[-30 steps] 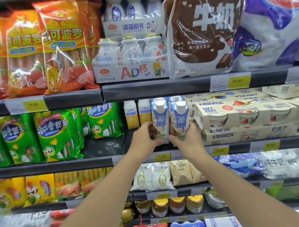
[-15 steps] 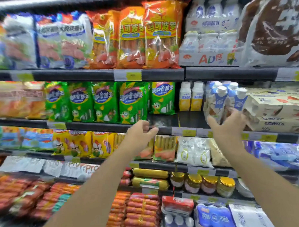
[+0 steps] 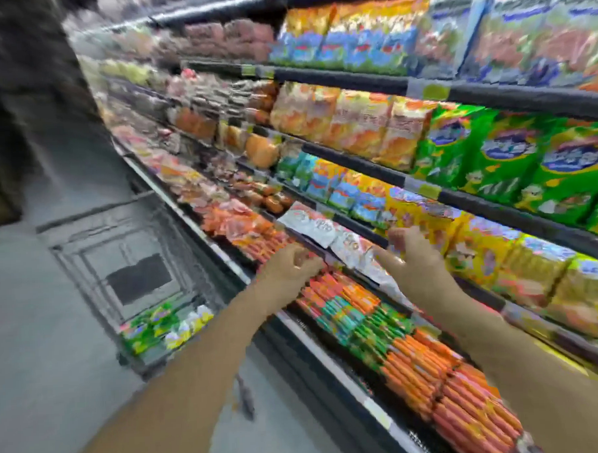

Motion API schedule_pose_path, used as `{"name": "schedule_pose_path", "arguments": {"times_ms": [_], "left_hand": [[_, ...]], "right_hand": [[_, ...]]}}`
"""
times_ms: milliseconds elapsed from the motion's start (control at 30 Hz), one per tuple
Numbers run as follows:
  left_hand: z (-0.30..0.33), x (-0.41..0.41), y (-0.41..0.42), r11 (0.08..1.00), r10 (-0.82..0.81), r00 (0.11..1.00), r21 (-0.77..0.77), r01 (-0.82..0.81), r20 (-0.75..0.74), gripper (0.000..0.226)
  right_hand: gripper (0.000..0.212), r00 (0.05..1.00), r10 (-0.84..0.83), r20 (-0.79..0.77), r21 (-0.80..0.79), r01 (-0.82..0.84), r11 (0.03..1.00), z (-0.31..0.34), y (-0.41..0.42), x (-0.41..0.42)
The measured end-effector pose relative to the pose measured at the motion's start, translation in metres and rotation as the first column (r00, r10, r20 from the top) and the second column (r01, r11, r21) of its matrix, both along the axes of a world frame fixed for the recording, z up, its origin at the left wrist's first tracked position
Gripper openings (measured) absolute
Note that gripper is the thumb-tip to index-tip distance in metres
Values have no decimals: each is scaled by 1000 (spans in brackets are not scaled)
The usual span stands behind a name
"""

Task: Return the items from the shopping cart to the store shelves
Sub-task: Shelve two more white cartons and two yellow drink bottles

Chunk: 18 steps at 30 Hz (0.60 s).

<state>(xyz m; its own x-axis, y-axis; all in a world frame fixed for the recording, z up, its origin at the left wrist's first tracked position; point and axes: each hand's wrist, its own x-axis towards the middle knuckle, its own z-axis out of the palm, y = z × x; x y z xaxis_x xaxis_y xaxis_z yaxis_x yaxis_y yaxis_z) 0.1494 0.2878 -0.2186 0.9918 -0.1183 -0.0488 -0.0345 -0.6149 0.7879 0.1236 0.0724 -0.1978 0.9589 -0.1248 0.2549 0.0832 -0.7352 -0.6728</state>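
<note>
The whole view is motion-blurred. The grey wire shopping cart stands on the floor at lower left, close to the chilled shelves. Green and yellow packets lie in its near end. My left hand hovers with fingers curled and nothing in it, over the orange sausage packs on the bottom tier. My right hand is a little to its right, fingers apart and empty, in front of the yellow bags.
Shelves full of packaged sausages and green bags run along the right and away to the upper left. The cooler's dark front edge juts out low. Grey aisle floor lies around the cart; a dark wall stands at far left.
The view has swung left and down, away from the milk cartons. My right hand has let go of the cartons. Both hands have come off the shelf empty, and the cart has come into view.
</note>
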Motion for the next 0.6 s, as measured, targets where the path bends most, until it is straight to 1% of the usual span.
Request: {"name": "schedule_pose_path", "arguments": {"times_ms": [133,200,267,367,400,433,467,600], "left_hand": [[-36,-14,120,971,229,971,81,-223,-72,47],[-56,-19,168,938,334,938,131,-320,-97,44],[-73,-22,206,905,417,898,158,-396,-141,44],[-96,-17,250,860,506,836,190,-473,-210,49],[-103,-11,262,845,531,818,202,-495,-219,49],[-112,-4,274,830,555,800,210,-517,-228,49],[-119,4,284,816,576,782,212,-537,-239,49],[-145,44,319,771,636,708,217,-599,-306,47]], "right_hand": [[25,972,201,-124,-50,-209,977,-33,103,31],[29,939,293,-179,-86,-311,946,-55,147,50],[31,882,404,-241,-110,-438,892,-77,187,70],[22,776,540,-325,-102,-597,796,-105,244,104],[30,749,558,-358,-92,-623,777,-115,261,118],[44,731,556,-396,-86,-633,770,-124,277,132],[51,714,558,-422,-78,-642,763,-133,293,146],[54,639,576,-510,-65,-697,715,-165,349,204]]}}
